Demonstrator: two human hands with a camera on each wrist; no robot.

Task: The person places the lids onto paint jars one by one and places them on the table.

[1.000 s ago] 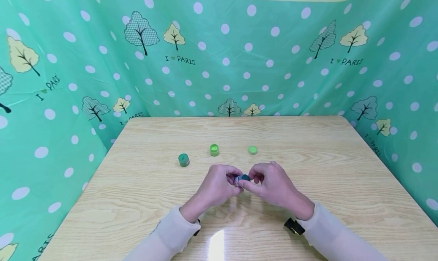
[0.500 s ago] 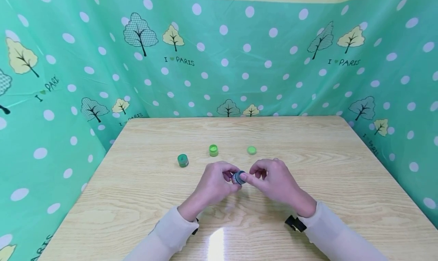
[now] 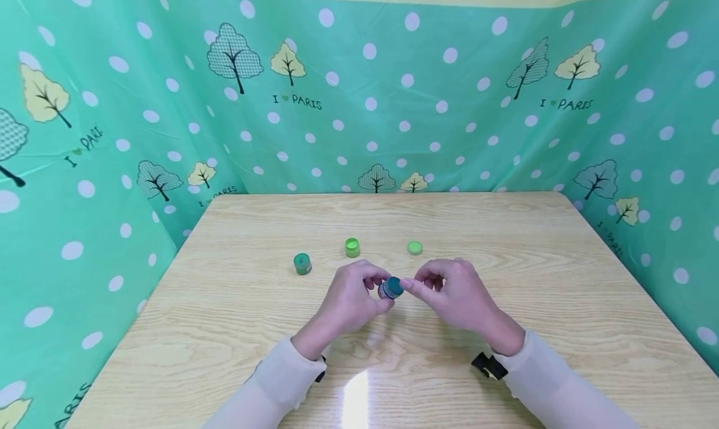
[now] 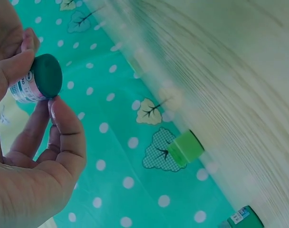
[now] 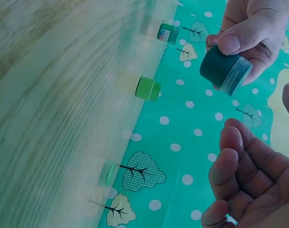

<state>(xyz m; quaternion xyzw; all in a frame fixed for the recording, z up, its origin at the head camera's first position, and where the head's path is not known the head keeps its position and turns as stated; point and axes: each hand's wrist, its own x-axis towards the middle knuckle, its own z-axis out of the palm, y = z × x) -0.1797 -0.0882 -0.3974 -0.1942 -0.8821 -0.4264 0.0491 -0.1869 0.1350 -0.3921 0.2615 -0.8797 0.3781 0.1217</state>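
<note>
My left hand (image 3: 349, 296) holds a small paint jar (image 3: 391, 288) between thumb and fingers, tilted on its side above the table. In the head view its dark teal end points toward my right hand (image 3: 463, 295). The left wrist view shows a printed label on the jar (image 4: 28, 88) and a plain dark green end. My right hand (image 5: 256, 173) is empty, its fingers loosely bent. A gap shows between its fingertips and the jar (image 5: 223, 69) in the right wrist view, where a ribbed rim is visible.
Farther back on the wooden table (image 3: 253, 335) stand a green jar (image 3: 302, 264) and a lidless light green jar (image 3: 352, 248). A light green lid (image 3: 415, 248) lies to their right. A patterned green curtain (image 3: 314, 129) hangs behind and at both sides.
My right fingers were around the jar's dark end and have come off it, that hand shifting slightly right. The jar has moved a little left and up in my left hand, showing more of its teal end.
</note>
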